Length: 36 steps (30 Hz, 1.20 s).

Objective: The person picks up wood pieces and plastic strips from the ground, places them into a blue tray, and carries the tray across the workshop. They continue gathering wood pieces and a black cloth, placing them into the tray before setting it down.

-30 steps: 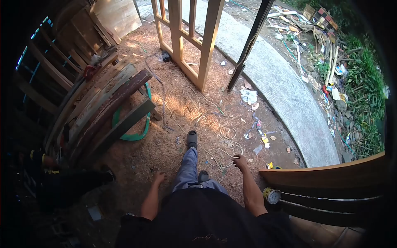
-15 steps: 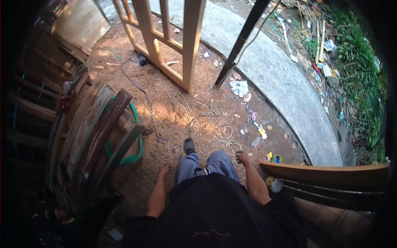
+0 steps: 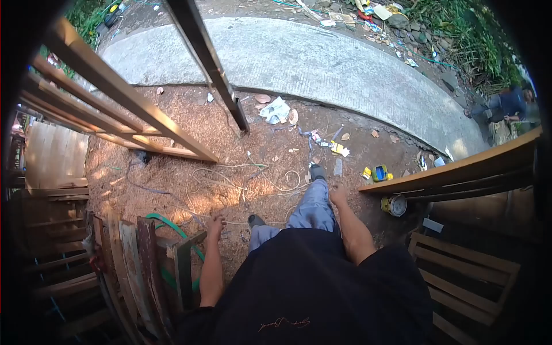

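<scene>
My left hand [image 3: 216,225] hangs beside my leg with its fingers loosely apart and nothing in them. It is nearest to the stacked boards and the green hose [image 3: 172,227], without touching them. On the other side my right hand [image 3: 337,194] hangs by my thigh. Its fingers show only in part, look loosely apart, and I see nothing in them. To its right lies the near end of a long wooden board [image 3: 448,164], apart from the hand. A thin cord [image 3: 244,187] lies in loops on the shavings-covered ground ahead of my feet.
A wooden frame [image 3: 155,123] stands at left, with a dark post [image 3: 215,69] beside it. Old boards [image 3: 131,259] lean at lower left. A round can [image 3: 394,205] sits under the long board. Beyond runs a concrete path [image 3: 287,57]; a person [image 3: 509,106] is at far right.
My view has turned to the right, and the frame and post now appear farther left. One foot has stepped forward. Both hands still hang at my sides, and a person has come into view.
</scene>
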Motion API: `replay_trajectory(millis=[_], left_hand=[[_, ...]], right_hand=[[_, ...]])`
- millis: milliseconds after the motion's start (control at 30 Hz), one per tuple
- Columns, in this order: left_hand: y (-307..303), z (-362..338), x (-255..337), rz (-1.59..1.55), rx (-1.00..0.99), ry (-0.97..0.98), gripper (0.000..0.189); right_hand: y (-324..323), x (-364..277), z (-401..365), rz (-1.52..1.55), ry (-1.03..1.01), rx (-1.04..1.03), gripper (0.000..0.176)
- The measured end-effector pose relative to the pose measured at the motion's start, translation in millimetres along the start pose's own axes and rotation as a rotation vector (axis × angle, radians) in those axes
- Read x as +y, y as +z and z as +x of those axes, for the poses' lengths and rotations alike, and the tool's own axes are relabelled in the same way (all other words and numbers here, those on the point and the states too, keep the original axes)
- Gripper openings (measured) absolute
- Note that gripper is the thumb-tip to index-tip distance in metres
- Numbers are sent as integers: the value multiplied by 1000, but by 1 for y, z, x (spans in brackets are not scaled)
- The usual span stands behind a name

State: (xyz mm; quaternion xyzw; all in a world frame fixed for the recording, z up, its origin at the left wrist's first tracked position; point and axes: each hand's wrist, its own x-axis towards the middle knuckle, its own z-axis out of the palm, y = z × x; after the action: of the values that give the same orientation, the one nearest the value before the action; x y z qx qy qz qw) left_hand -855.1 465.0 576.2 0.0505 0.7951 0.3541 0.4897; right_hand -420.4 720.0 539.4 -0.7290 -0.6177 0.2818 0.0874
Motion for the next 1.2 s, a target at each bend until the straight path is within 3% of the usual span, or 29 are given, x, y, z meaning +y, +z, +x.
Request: replay_trajectory(millis=[100,167,233,267,300,333,367,400,433,500,533,633,700,767,833,900,967,1033,1133,1167,1200], left_hand=[[48,16,-21,23,18,-126,29],[86,7,-26,14,59,-181,29],[124,-4,-12,67,66,-440,30],[139,-4,-8,60,86,-464,30],[157,4,-12,182,-19,-471,29],[176,7,-5,301,-130,-472,29],[195,13,2,275,-94,-389,28],[217,18,22,251,-58,-307,28],[237,24,47,207,-36,-244,27],[272,31,114,181,-4,-95,26],[287,39,136,202,5,-5,26],[328,94,148,142,2,18,28],[352,133,159,30,-67,52,27],[374,186,163,114,-72,53,26],[394,249,131,196,-92,30,26],[414,320,78,242,-31,4,28],[431,374,84,286,16,-163,28],[456,436,57,487,131,89,28],[495,554,25,207,57,20,29],[509,586,30,153,75,62,29],[523,616,39,68,69,64,30]], right_hand=[[-26,57,52,-108,230,-151,20],[-48,77,94,12,345,-427,20],[-68,67,136,56,406,-450,21],[-77,64,148,106,506,-459,23],[-82,59,166,88,505,-483,23],[-85,55,187,124,429,-493,22],[-85,50,206,164,354,-502,23],[-70,64,230,13,165,-523,26],[-64,62,248,-4,166,-545,26],[-45,53,283,-68,-42,-525,28],[-35,49,300,-57,-63,-538,28],[-3,21,349,-85,-109,-604,29],[29,5,382,-119,-145,-653,29],[76,-3,417,-115,-260,-601,29],[125,-6,450,-73,-238,-687,29],[186,13,483,-134,-346,-697,29],[233,8,511,-227,-383,-752,30],[297,21,550,-327,-422,-813,31],[387,21,599,-240,-438,-688,29],[428,32,622,-127,-334,-778,27],[445,19,632,-198,-479,-692,27]])
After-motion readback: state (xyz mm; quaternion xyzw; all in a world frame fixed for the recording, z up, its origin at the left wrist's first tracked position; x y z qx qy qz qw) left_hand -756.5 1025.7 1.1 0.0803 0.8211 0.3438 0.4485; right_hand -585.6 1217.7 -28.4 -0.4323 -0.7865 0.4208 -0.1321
